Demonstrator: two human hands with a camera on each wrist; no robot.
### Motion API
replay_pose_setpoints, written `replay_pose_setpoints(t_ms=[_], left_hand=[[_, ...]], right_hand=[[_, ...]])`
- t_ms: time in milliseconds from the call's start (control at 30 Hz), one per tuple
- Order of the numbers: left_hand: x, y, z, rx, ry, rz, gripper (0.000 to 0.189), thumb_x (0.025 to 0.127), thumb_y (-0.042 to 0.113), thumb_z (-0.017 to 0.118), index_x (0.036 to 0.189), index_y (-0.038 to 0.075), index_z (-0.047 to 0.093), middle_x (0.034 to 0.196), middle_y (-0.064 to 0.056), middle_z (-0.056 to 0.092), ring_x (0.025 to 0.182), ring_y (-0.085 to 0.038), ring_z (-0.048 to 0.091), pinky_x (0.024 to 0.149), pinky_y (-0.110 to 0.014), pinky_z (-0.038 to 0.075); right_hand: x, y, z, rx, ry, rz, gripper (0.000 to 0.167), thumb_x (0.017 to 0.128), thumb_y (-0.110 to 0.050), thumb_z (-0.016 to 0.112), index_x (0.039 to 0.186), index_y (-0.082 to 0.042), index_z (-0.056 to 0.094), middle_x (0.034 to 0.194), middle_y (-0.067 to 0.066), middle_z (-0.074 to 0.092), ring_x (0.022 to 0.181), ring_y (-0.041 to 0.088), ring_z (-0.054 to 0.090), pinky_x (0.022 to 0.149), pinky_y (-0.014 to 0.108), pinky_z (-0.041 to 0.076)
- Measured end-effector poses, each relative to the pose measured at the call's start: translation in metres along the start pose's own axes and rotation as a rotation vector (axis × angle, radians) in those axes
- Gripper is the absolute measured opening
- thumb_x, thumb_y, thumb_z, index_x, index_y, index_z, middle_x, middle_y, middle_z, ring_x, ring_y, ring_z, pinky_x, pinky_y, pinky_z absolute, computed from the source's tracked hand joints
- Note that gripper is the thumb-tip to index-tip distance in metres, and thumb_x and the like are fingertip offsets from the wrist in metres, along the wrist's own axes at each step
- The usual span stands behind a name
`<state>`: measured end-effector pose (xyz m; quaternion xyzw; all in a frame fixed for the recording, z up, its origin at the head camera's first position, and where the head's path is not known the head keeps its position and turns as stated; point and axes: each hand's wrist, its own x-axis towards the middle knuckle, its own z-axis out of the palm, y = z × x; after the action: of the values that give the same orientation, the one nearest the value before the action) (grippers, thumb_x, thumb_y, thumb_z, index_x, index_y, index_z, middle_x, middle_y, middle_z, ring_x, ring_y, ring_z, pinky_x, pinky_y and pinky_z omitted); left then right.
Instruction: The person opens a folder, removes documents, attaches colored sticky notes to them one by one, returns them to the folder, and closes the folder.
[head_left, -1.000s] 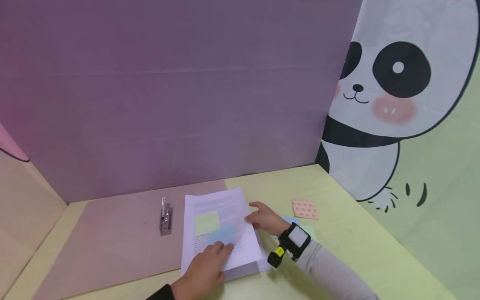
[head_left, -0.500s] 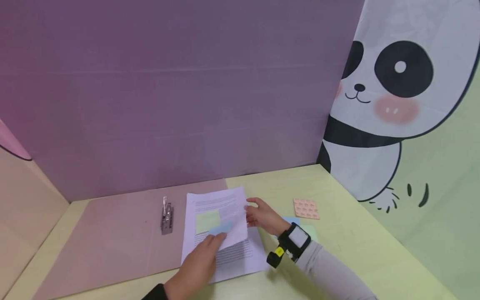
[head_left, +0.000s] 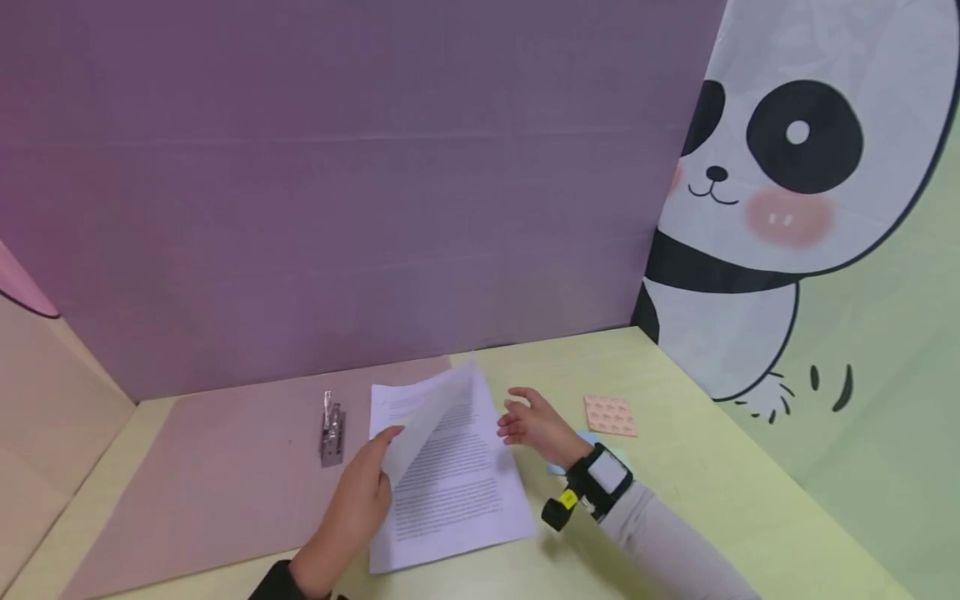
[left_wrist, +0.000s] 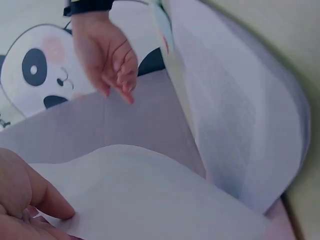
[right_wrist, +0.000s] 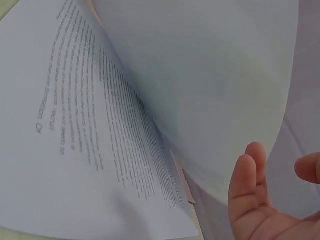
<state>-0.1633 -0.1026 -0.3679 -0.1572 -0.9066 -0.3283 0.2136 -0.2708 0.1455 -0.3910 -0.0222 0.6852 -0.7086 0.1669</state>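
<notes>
My left hand (head_left: 352, 500) pinches the near edge of a lifted paper sheet (head_left: 420, 435), which bends up and leftward over a stack of printed pages (head_left: 457, 492). In the left wrist view, the thumb of my left hand (left_wrist: 35, 197) lies on the blank face of the sheet (left_wrist: 145, 195). Lines of text show on the page beneath, in the right wrist view too. To the right of the stack, my right hand (head_left: 542, 429) hovers with loosely bent fingers, holding nothing. The right wrist view has those fingers (right_wrist: 243, 182) close to the sheet's edge; contact is unclear.
On a pink board (head_left: 225, 483) left of the papers sits a small metal lever fitting (head_left: 332, 435). A pink patterned square (head_left: 611, 415) lies on the table (head_left: 720, 492) at right. Blue and green notes (head_left: 590, 437) are partly behind my right hand and wrist.
The sheet bearing green and blue notes has been turned up and leftward, and the notes are now hidden. My left hand moved left with it; my right hand came away from its edge.
</notes>
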Motion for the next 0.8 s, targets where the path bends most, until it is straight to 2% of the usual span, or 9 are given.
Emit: replay_pose_setpoints(t_ms=[133, 333, 500, 700, 800], left_hand=[[0.002, -0.008, -0.014, -0.04, 0.086, -0.035, 0.05, 0.073, -0.018, 0.042, 0.121, -0.007, 0.044, 0.116, -0.027, 0.053, 0.105, -0.041, 0.052, 0.084, -0.051, 0.044], [-0.001, -0.021, -0.032, -0.032, 0.16, -0.107, 0.046, 0.077, -0.015, 0.04, 0.123, -0.01, 0.04, 0.117, -0.034, 0.049, 0.101, -0.048, 0.051, 0.079, -0.056, 0.044], [-0.006, -0.032, -0.042, -0.041, 0.239, -0.149, 0.048, 0.076, -0.014, 0.04, 0.124, -0.009, 0.038, 0.113, -0.037, 0.049, 0.097, -0.051, 0.05, 0.076, -0.059, 0.041], [-0.014, -0.041, -0.055, -0.098, 0.246, -0.329, 0.049, 0.081, -0.008, 0.037, 0.129, -0.004, 0.032, 0.115, -0.036, 0.047, 0.096, -0.05, 0.049, 0.077, -0.059, 0.039], [-0.018, -0.047, -0.06, -0.107, 0.24, -0.386, 0.05, 0.082, -0.007, 0.035, 0.132, -0.004, 0.028, 0.117, -0.037, 0.045, 0.097, -0.051, 0.048, 0.077, -0.059, 0.038]], right_hand=[[-0.003, -0.002, -0.003, -0.002, 0.018, 0.006, 0.043, 0.094, -0.014, 0.041, 0.132, -0.002, 0.024, 0.078, 0.006, 0.054, 0.066, 0.013, 0.058, 0.065, 0.025, 0.05], [-0.004, -0.004, -0.008, -0.004, 0.031, 0.007, 0.043, 0.093, -0.01, 0.041, 0.131, 0.0, 0.026, 0.077, 0.005, 0.054, 0.065, 0.011, 0.057, 0.063, 0.024, 0.049], [-0.002, -0.002, -0.019, -0.083, 0.039, -0.002, 0.04, 0.091, -0.008, 0.043, 0.128, 0.001, 0.033, 0.081, 0.006, 0.055, 0.066, 0.01, 0.058, 0.064, 0.023, 0.049], [-0.006, -0.002, -0.034, -0.225, 0.038, -0.015, 0.038, 0.089, -0.012, 0.047, 0.123, 0.002, 0.042, 0.094, 0.016, 0.055, 0.073, 0.014, 0.058, 0.068, 0.026, 0.05], [-0.007, -0.001, -0.042, -0.261, 0.043, -0.013, 0.038, 0.089, -0.015, 0.048, 0.122, 0.003, 0.044, 0.097, 0.016, 0.055, 0.076, 0.016, 0.058, 0.069, 0.026, 0.05]])
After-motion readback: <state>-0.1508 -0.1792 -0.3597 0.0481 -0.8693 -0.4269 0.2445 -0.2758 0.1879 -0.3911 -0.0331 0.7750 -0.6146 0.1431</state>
